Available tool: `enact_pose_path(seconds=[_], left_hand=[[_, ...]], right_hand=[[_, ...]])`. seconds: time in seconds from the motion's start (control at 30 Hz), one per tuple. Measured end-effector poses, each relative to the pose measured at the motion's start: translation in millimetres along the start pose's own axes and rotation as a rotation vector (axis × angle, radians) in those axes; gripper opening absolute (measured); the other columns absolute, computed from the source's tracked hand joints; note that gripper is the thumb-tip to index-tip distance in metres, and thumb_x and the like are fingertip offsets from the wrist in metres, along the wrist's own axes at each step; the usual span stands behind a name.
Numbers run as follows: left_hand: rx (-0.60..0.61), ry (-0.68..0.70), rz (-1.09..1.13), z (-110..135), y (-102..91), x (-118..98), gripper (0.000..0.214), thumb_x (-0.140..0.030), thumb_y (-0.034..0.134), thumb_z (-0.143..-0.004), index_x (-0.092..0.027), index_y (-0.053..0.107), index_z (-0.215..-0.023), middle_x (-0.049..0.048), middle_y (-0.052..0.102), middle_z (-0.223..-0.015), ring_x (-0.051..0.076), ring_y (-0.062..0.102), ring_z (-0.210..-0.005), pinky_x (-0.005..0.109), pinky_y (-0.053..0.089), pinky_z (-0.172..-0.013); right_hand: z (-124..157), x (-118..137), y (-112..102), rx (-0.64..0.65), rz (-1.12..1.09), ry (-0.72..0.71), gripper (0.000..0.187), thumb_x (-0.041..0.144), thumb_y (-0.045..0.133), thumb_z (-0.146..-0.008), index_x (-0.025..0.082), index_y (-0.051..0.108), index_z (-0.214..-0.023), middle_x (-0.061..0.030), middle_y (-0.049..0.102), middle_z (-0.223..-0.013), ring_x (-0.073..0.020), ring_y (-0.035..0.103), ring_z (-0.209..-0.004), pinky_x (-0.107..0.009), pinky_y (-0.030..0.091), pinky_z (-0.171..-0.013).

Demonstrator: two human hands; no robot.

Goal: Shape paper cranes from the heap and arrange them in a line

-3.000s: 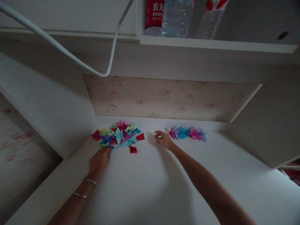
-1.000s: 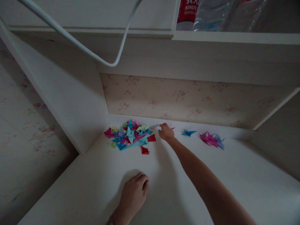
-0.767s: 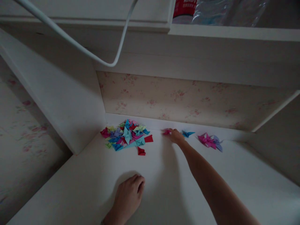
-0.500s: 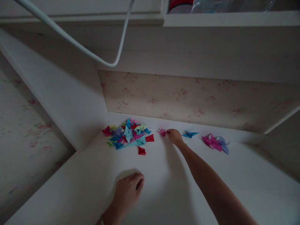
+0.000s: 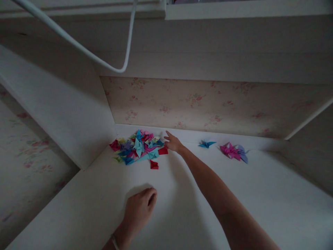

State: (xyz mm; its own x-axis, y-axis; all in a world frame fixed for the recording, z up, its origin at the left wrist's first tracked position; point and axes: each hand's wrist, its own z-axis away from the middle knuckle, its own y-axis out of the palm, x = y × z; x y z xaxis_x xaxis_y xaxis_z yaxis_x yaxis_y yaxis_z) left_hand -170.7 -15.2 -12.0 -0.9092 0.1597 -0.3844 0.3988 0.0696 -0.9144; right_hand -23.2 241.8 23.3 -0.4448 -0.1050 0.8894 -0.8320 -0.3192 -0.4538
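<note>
A pile of folded paper cranes [image 5: 139, 147] in many colours lies against the back ledge, left of the middle. My right hand [image 5: 173, 142] is at the right edge of this pile, thumb and fingers spread, with nothing visible in it. Close below it are a red folded paper piece [image 5: 163, 150] and, a little apart in front, a second red paper piece [image 5: 154, 165]. My left hand [image 5: 141, 205] rests on the white tabletop [image 5: 104, 215] nearer to me, curled into a loose fist with nothing showing in it.
Right of the pile lies a single blue paper crane [image 5: 207, 144]. Farther right sit pink and purple paper cranes [image 5: 232, 151] close together. A white cable [image 5: 85, 50] hangs in a loop at upper left, below the overhead cabinet [image 5: 218, 34]. A side panel [image 5: 65, 100] bounds the left.
My right hand has moved left to the pile and opened. The pink paper crane it was pinching is out of its fingers, apparently at the pile. My left hand stays curled.
</note>
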Motion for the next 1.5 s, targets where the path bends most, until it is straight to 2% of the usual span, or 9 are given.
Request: enact_pose_path(seconds=[0.2,0.3,0.4,0.57,0.7,0.93,1.13,1.3,1.5], left_hand=[[0.0,0.004,-0.007,-0.4,3.9,2.9,0.019,-0.028,0.04,-0.09,-0.027,0.059,-0.087,-0.0042,0.07,-0.084,0.013,0.065,-0.07,0.022,0.037,-0.061],[0.001,0.002,0.0,-1.5,4.9,3.2,0.02,-0.028,0.039,-0.09,-0.027,0.059,-0.088,-0.0041,0.07,-0.085,0.013,0.065,-0.072,0.022,0.038,-0.063],[0.005,-0.006,0.003,-2.2,4.8,2.6,0.02,-0.028,0.04,-0.09,-0.027,0.06,-0.088,-0.0038,0.07,-0.086,0.013,0.065,-0.073,0.022,0.039,-0.064],[0.005,-0.027,0.011,-1.6,3.2,0.2,0.019,-0.027,0.042,-0.089,-0.026,0.06,-0.086,-0.0032,0.07,-0.084,0.012,0.064,-0.07,0.022,0.038,-0.063],[0.002,-0.021,-0.011,-0.7,2.5,-1.0,0.019,-0.026,0.041,-0.088,-0.026,0.06,-0.085,-0.0037,0.07,-0.082,0.012,0.064,-0.069,0.022,0.037,-0.061],[0.001,-0.011,-0.015,0.8,-0.5,-1.6,0.019,-0.025,0.04,-0.089,-0.026,0.059,-0.084,-0.0031,0.069,-0.081,0.013,0.063,-0.069,0.023,0.035,-0.06],[0.004,-0.019,-0.011,1.0,-2.8,-0.7,0.019,-0.026,0.041,-0.089,-0.025,0.058,-0.082,-0.0026,0.07,-0.08,0.013,0.063,-0.068,0.023,0.035,-0.061],[0.024,0.001,0.021,1.1,-1.9,2.9,0.019,-0.027,0.041,-0.09,-0.027,0.06,-0.087,-0.0033,0.07,-0.085,0.013,0.064,-0.073,0.023,0.037,-0.063],[0.033,0.002,0.007,-0.7,-0.5,4.8,0.021,-0.029,0.04,-0.09,-0.029,0.06,-0.088,-0.0058,0.07,-0.085,0.012,0.065,-0.073,0.022,0.038,-0.063]], right_hand=[[44.3,-55.4,-95.5,-0.384,0.563,0.253,0.042,0.024,0.043,-0.087,0.022,0.049,-0.128,-0.0154,0.042,-0.135,-0.0343,0.047,-0.119,-0.05,0.037,-0.097],[62.9,-74.7,-130.9,-0.443,0.724,0.353,0.041,0.023,0.042,-0.087,0.019,0.052,-0.126,-0.0205,0.042,-0.13,-0.0383,0.053,-0.111,-0.054,0.04,-0.089],[71.4,-88.1,-145.8,-0.412,0.819,0.377,0.036,0.018,0.042,-0.085,0.019,0.061,-0.116,-0.018,0.049,-0.122,-0.0319,0.058,-0.105,-0.044,0.044,-0.086],[67.6,-86.6,-138.4,-0.384,0.892,0.309,0.035,0.014,0.038,-0.086,0.015,0.066,-0.106,-0.0167,0.058,-0.111,-0.0263,0.06,-0.099,-0.034,0.045,-0.082],[54.1,-51.1,-111.5,-0.348,0.882,0.132,0.031,0.021,0.04,-0.089,0.017,0.068,-0.101,-0.0139,0.062,-0.109,-0.0246,0.059,-0.099,-0.031,0.042,-0.084],[44.6,33.2,-11.3,-0.115,0.747,-0.353,0.028,0.03,0.043,-0.091,0.024,0.067,-0.102,-0.0018,0.065,-0.109,-0.0155,0.057,-0.102,-0.022,0.038,-0.091],[53.1,43.1,54.2,0.062,0.684,-0.501,0.034,0.025,0.053,-0.084,0.031,0.06,-0.117,0.0049,0.064,-0.118,-0.0157,0.059,-0.104,-0.022,0.042,-0.088],[62.2,11.2,30.8,-0.016,0.712,-0.434,0.038,0.02,0.043,-0.088,0.034,0.057,-0.121,0.0078,0.059,-0.125,-0.0136,0.057,-0.109,-0.022,0.04,-0.093],[84.4,-57.4,-74.2,-0.289,0.847,-0.071,0.033,0.029,0.041,-0.089,0.025,0.064,-0.112,-0.0045,0.065,-0.114,-0.0214,0.06,-0.101,-0.032,0.044,-0.088]])
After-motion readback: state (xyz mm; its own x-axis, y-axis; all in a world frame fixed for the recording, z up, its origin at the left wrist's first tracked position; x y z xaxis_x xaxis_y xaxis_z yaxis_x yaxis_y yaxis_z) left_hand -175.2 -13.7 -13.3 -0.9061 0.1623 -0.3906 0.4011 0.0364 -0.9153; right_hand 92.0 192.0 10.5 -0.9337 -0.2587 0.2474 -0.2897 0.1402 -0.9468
